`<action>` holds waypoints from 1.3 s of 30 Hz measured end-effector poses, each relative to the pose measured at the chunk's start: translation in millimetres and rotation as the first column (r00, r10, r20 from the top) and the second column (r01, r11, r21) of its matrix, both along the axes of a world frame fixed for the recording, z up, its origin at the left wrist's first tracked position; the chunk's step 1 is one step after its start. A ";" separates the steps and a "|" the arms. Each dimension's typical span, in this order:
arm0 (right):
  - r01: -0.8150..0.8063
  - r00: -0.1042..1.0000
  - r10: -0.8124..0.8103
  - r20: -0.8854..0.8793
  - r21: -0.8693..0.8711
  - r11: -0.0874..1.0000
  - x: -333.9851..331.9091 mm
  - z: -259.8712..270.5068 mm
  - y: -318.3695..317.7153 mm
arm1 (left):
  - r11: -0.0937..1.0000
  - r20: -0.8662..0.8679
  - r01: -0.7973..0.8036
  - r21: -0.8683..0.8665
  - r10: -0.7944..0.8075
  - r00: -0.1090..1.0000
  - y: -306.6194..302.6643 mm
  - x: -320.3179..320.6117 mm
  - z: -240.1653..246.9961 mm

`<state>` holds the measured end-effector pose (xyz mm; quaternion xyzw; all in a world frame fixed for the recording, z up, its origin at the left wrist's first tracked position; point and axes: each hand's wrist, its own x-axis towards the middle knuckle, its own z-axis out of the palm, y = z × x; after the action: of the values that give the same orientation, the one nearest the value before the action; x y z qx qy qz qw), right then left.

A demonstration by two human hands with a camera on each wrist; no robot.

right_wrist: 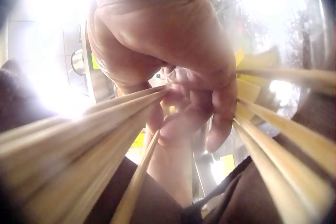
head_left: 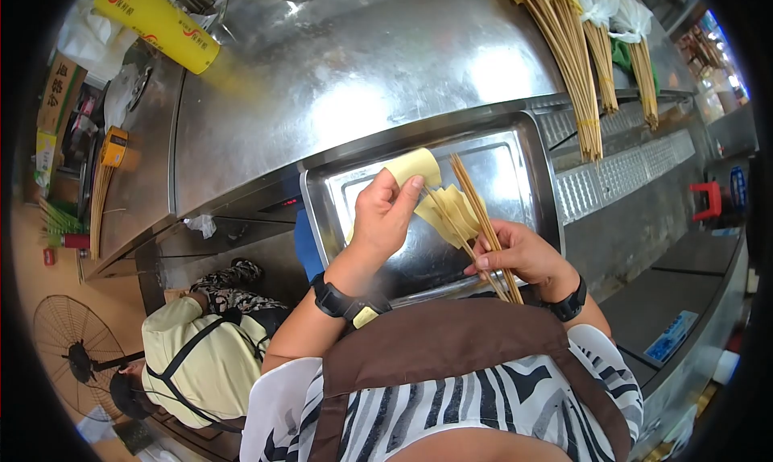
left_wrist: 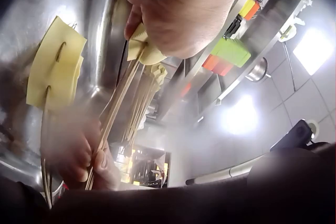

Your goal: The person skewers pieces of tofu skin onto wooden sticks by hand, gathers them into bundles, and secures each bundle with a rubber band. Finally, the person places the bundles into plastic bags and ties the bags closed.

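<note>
My left hand (head_left: 382,220) pinches a folded pale-yellow bean curd sheet (head_left: 415,168) between thumb and fingers, over the metal tray (head_left: 549,180). A thin bamboo skewer runs from this sheet toward my right hand (head_left: 515,256). That hand grips several bamboo skewers (head_left: 477,196) low on their shafts; in the right wrist view the skewers (right_wrist: 89,150) fan out on both sides of its fingers. More folded bean curd sheets (head_left: 457,214) sit threaded on skewers between the hands. The left wrist view shows one threaded sheet (left_wrist: 56,69) pierced by its skewer.
Behind the tray stretches a steel counter (head_left: 322,59). Bundles of skewers (head_left: 568,67) with yellow sheets lie at its right end, some under plastic bags (head_left: 632,17). A yellow cling-film roll (head_left: 161,23) lies at the back left. Another person (head_left: 193,365) sits low at the left beside a fan (head_left: 76,357).
</note>
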<state>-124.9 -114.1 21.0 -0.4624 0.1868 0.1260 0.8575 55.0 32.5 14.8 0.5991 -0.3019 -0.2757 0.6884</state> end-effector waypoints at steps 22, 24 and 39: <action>0.009 1.000 -0.009 0.002 -0.005 1.000 -1.3 -0.9 0.1 | 0.995 -0.454 -0.038 0.090 0.075 0.888 -1.3 4.8 9.3; 0.017 1.000 -0.017 0.001 0.005 1.000 -1.3 -1.4 0.3 | 0.995 -0.454 -0.029 0.091 0.068 0.888 -0.4 -2.2 8.8; 0.019 1.000 -0.019 0.006 0.019 1.000 -3.4 -5.5 -1.3 | 0.991 -0.558 -0.132 -0.019 0.099 0.824 -9.5 2.9 3.0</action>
<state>-128.3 -115.3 15.5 -0.4531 0.1873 0.1184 0.8635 57.9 23.0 17.8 0.4905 -0.0597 -0.3873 0.7783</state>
